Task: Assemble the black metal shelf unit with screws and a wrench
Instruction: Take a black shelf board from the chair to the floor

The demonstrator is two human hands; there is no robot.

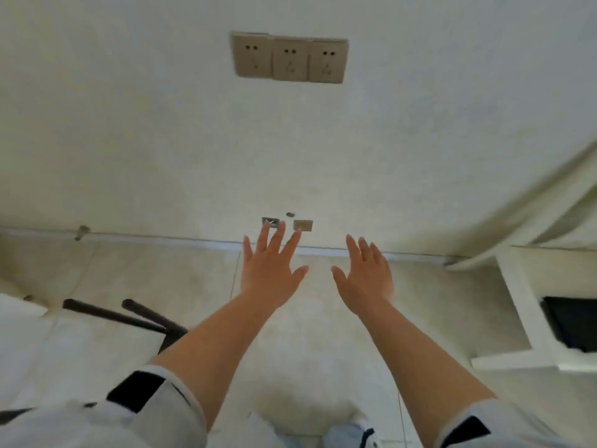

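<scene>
Both arms stretch forward over a pale tiled floor toward a white wall. My left hand (271, 270) is spread flat with straight fingers and holds nothing. My right hand (366, 276) is likewise open, fingers straight, palm down. Two black metal rods (129, 313), probably shelf legs, lie on the floor at the lower left, below my left forearm. No screws or wrench are visible.
Three beige wall sockets (289, 59) sit high on the wall. Small plates (302, 225) are set low on the wall near the skirting. A white furniture piece with a black panel (571, 321) stands at the right. A white surface (19, 308) edges in at left.
</scene>
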